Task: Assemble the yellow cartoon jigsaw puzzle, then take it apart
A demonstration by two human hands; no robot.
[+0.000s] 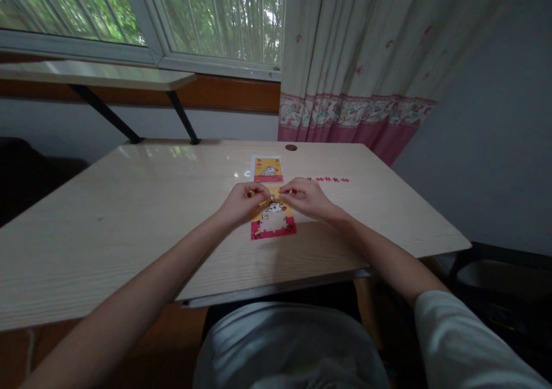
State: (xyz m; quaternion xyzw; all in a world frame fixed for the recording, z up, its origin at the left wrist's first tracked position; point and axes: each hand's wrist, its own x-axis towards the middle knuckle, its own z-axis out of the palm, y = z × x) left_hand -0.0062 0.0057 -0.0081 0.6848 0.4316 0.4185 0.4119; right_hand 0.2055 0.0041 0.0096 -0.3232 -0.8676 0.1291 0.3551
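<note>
A part-assembled jigsaw puzzle [292,224] with a yellow top, a red lower border and a white cartoon animal lies flat on the desk. Within its red border is a gap where the desk shows through. My left hand [245,202] is over its upper left edge, thumb and fingers pinched together. From the other side my right hand [307,198] is pinched in the same way over the upper right. Between the fingertips there is a small pale spot; whether either hand grips a piece is too small to tell. Both hands cover part of the puzzle's top.
Just behind the puzzle lies a matching picture card [268,170]. Several loose red puzzle pieces [332,179] form a row to the right. The pale wooden desk [172,205] carries a raised shelf [129,75] on black legs at the back left. A curtain [345,61] hangs behind.
</note>
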